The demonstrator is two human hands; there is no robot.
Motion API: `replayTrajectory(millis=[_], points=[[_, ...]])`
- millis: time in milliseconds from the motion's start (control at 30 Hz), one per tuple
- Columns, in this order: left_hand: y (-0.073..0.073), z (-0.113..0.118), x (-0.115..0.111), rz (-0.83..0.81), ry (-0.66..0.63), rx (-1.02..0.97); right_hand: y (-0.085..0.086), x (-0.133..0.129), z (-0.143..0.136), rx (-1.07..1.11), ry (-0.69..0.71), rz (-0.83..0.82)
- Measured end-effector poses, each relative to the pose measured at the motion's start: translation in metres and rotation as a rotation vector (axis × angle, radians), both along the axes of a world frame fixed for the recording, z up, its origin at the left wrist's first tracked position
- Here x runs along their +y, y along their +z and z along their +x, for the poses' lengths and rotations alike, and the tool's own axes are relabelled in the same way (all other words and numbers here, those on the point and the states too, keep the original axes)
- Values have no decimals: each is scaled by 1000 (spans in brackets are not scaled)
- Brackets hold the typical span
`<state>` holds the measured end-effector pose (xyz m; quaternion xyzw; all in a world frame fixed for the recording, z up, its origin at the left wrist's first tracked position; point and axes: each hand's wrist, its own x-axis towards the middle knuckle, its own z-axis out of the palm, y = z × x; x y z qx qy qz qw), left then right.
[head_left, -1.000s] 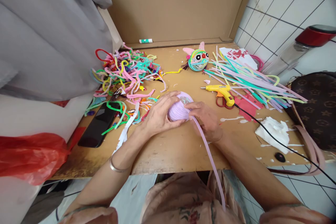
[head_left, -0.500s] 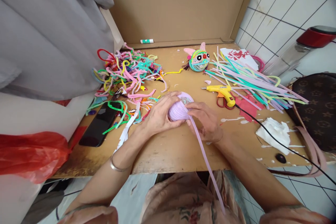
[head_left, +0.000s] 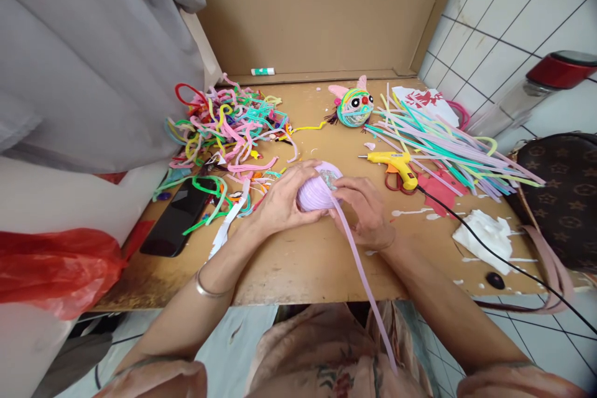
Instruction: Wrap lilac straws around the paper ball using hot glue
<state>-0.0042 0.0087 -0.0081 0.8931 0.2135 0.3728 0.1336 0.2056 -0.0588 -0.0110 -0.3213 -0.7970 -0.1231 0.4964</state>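
A ball wound with lilac pipe cleaner [head_left: 315,195] is held above the front of the table, with a greyish patch showing on its upper right. My left hand [head_left: 285,200] wraps round its left side, thumb below and fingers over the top. At the right side of the ball my right hand [head_left: 364,210] has its fingers bent against the edge, by the spot where a loose lilac strand [head_left: 361,273] leaves it. That strand hangs down toward my lap. Beyond the ball stands a finished-looking animal head [head_left: 354,106] with pink ears, eyes and a red nose.
Tangled pipe cleaners [head_left: 228,118] heap at the left, by a black phone [head_left: 175,221]. To the right lie a yellow glue gun [head_left: 392,165] with its cord, straight pipe cleaners [head_left: 448,137], a crumpled tissue [head_left: 485,239] and a brown bag [head_left: 555,193]. A glue stick [head_left: 262,71] lies behind.
Very little differs. The ball has turned or tilted slightly, showing more of its greyish patch, and my right fingers have shifted slightly along its edge.
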Motion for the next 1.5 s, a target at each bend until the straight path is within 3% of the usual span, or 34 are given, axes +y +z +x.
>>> replayTrajectory(millis=[467,767,933,1200,1367,1500], points=[[-10,-13,21,-346,-4,-141,-3,0,0,52,-62,-111],[-18,-13,25,-300,-59,-190,-7,7,-1,176,-177,-227],[-20,-11,25,-259,-86,-217,5,6,-7,153,-160,-252],[-16,-9,21,-198,-80,-178,31,12,-11,-288,-324,-285],[-14,-8,19,-151,-76,-152,60,8,-13,-679,-387,-273],[-14,-7,18,-142,-66,-145,69,7,-19,-779,-419,-345]])
